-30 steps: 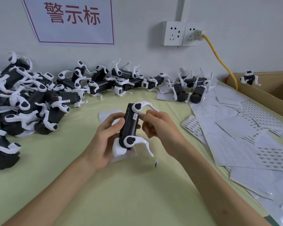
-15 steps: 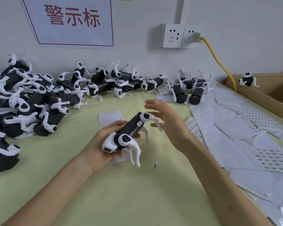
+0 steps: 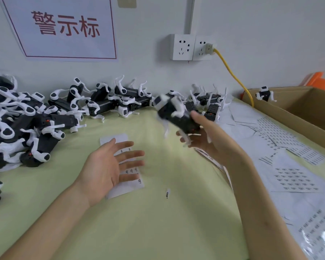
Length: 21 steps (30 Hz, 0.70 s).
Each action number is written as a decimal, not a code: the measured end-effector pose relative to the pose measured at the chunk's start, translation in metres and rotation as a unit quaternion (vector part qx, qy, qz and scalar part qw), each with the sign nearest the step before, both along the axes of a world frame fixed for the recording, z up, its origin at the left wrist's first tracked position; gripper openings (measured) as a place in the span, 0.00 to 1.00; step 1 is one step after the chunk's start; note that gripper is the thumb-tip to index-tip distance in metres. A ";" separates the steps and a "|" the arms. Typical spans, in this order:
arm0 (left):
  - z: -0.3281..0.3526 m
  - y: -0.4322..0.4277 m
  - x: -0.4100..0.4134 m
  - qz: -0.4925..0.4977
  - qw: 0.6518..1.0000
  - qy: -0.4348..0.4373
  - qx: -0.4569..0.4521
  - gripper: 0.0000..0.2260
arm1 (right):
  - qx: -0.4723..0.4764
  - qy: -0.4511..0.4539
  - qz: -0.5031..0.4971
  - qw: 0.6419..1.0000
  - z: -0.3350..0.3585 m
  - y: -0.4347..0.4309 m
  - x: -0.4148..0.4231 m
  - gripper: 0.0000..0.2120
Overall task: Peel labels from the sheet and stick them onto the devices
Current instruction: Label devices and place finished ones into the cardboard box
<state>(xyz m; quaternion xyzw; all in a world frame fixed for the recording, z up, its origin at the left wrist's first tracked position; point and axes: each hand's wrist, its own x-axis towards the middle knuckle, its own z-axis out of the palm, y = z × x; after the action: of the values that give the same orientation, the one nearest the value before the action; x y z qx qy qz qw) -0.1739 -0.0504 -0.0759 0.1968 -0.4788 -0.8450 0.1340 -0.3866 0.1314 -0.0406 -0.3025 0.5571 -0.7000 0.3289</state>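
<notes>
A black device with white legs [image 3: 174,114], blurred by motion, is in the air above the table's middle right. My right hand [image 3: 209,136] holds its near end between thumb and fingers. My left hand [image 3: 109,166] hovers open, palm up and fingers spread, over a small white label sheet [image 3: 125,185] lying on the green table. One loose label [image 3: 167,193] lies on the table just right of that sheet.
Several devices are heaped at the left [image 3: 26,128] and lined along the wall [image 3: 128,102]. Larger label sheets [image 3: 293,177] cover the table's right side. A cardboard box [image 3: 289,117] with one device on its rim [image 3: 265,93] stands at the far right. A yellow cable [image 3: 233,72] runs from the wall socket.
The device has passed from my left hand to my right hand and moved up and to the right. My left hand let go and opened over the small sheet.
</notes>
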 end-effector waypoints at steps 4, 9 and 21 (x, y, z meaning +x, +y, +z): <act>-0.002 0.004 -0.001 0.015 1.000 0.006 -0.014 0.19 | -0.378 -0.314 -0.076 0.868 0.003 0.036 -0.033 0.30; 0.001 0.009 -0.004 0.020 0.999 0.002 -0.034 0.18 | -0.157 -0.306 -0.280 0.896 -0.011 0.016 -0.031 0.18; 0.001 0.002 -0.002 0.092 0.995 0.019 -0.038 0.14 | 0.001 -0.133 -0.275 0.952 -0.015 -0.011 -0.008 0.07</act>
<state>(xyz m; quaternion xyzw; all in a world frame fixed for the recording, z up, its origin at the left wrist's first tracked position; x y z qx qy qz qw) -0.1756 -0.0484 -0.0744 0.2189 -0.4877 -0.8139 0.2275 -0.3945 0.1204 -0.0555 -0.0421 0.5707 -0.7965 0.1952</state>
